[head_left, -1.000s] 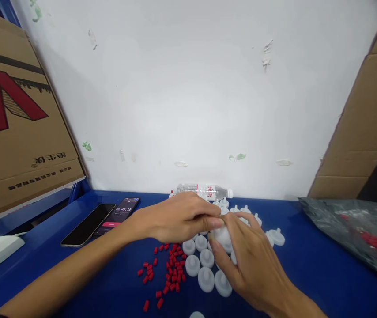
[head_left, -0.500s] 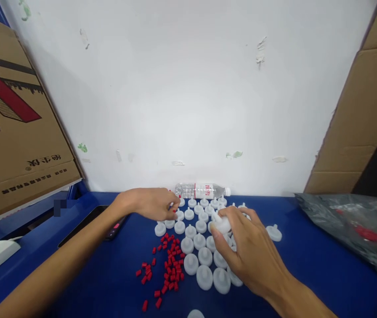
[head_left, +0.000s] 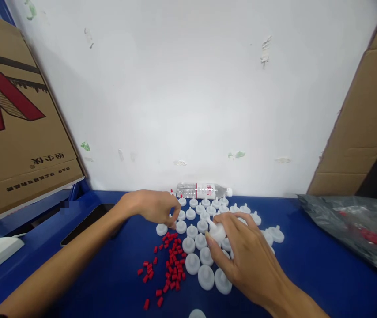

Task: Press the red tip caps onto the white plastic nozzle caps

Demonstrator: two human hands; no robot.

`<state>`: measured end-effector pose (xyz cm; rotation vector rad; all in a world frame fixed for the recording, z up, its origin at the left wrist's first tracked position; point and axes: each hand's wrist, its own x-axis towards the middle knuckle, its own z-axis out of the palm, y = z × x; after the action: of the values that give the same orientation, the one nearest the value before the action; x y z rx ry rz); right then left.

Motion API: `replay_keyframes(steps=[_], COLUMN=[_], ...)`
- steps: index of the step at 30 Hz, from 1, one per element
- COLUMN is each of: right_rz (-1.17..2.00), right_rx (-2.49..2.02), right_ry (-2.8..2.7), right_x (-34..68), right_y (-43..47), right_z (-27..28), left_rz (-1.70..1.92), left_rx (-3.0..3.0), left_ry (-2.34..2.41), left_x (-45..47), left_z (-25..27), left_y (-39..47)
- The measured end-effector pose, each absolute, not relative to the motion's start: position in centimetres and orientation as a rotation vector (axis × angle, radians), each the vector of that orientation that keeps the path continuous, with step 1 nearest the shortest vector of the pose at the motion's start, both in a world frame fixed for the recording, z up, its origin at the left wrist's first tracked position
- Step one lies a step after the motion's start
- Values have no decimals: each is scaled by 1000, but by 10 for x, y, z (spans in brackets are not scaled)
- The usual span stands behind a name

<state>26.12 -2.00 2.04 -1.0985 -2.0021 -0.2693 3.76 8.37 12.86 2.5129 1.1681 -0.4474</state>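
Left hand slid a bit toward me since half a second ago, away from the left end of the bottle. Right hand came slightly nearer me too, in front of the bottle's cap end, thumb and fingers gripping one white disc, spout tipped left. Left fingers bunched narrow; couldn't tell if they held anything.

Risks, my read: right knuckles sat low over the standing discs in front of the bottle, so a dropped wrist could topple some. Smooth plastic could twist if my pinch was off-centre. Red pieces lay on the worktop nearer me than the bottle, toward its left end; small, likely to scatter if the left hand brushed them.

Diff vs one second ago: hands were together over a disc, now apart. Bottle unmoved, its left end no longer covered by my hand.
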Motion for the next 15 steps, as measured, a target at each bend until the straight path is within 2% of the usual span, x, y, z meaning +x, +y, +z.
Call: replay_keyframes(steps=[5, 15], right_rz=[-258, -270], right_rx=[-1105, -1141], right_ry=[-2010, -1997], right_x=[258, 257], right_y=[-19, -20], right_z=[20, 18], left_rz=[-7, 184], left_rx=[2525, 2610], left_ry=[769, 618], left_x=[49, 59], left_z=[143, 144], left_y=[70, 53])
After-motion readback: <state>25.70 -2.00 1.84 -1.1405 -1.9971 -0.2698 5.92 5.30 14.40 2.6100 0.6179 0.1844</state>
